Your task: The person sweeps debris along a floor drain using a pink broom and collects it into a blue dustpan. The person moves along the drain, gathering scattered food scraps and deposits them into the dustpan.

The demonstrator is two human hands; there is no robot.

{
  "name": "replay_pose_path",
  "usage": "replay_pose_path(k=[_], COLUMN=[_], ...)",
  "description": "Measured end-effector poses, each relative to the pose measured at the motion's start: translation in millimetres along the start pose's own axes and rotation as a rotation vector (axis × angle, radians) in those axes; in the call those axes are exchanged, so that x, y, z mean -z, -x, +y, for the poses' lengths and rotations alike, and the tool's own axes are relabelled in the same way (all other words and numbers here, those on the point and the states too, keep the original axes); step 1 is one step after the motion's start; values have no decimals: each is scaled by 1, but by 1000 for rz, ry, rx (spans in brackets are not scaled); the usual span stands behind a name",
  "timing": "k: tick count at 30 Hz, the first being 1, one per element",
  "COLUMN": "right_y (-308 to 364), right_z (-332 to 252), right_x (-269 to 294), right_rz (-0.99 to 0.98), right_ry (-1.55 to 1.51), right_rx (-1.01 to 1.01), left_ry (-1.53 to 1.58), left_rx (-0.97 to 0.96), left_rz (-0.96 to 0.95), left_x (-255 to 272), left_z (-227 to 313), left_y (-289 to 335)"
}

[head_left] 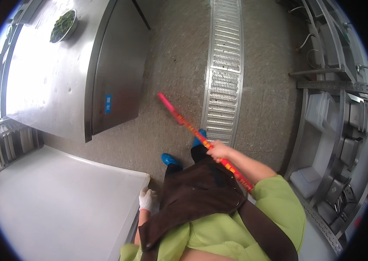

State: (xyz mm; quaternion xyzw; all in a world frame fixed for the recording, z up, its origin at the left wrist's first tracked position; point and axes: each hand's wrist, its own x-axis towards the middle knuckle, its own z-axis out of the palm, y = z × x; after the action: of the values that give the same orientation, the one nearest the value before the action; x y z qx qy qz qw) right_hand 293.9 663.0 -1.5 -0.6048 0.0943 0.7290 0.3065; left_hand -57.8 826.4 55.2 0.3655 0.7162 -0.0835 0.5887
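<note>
A: Where is your stick (199,136)?
B: It slants across the middle, one end toward 11 o'clock, the other by your sleeve (280,200) at 5.
A: And your hands?
B: Your right hand (219,150), at 4 o'clock, is closed around the stick. Your gloved left hand (147,199), at 7, has its fingers curled by the corner of the white counter (70,200); I cannot tell whether it grips anything.
A: What could go wrong for you?
B: With one hand gripping, the stick could twist if its far end snags. The grate (223,87) at 1 o'clock has slots that might catch it. The far end is blurred, so I can't be sure it touches the floor (266,87).
A: What about a wide swing?
B: Toward 10 o'clock, you could knock the cabinet (118,78). Pull back hard, and the near end could jab your arm or catch your sleeve.
A: And your footing?
B: One shoe cover (199,137) is right by the grate; smooth plastic could slip there if the metal is wet.
</note>
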Motion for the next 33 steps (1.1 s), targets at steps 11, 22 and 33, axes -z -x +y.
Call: replay_pose_path(k=[11,22,33], right_y=[-74,-63,-131], right_z=[-147,-191,-183], right_x=[41,8,99], right_rz=[-14,113,-168], right_ry=[134,-212,-689], right_rx=[112,356,336], left_ry=[-210,-357,-588], left_rx=[-59,-299,-313], left_rz=[-36,-178,-243], left_x=[10,13,-59], left_z=[61,182,255], left_y=[-44,-109,-104])
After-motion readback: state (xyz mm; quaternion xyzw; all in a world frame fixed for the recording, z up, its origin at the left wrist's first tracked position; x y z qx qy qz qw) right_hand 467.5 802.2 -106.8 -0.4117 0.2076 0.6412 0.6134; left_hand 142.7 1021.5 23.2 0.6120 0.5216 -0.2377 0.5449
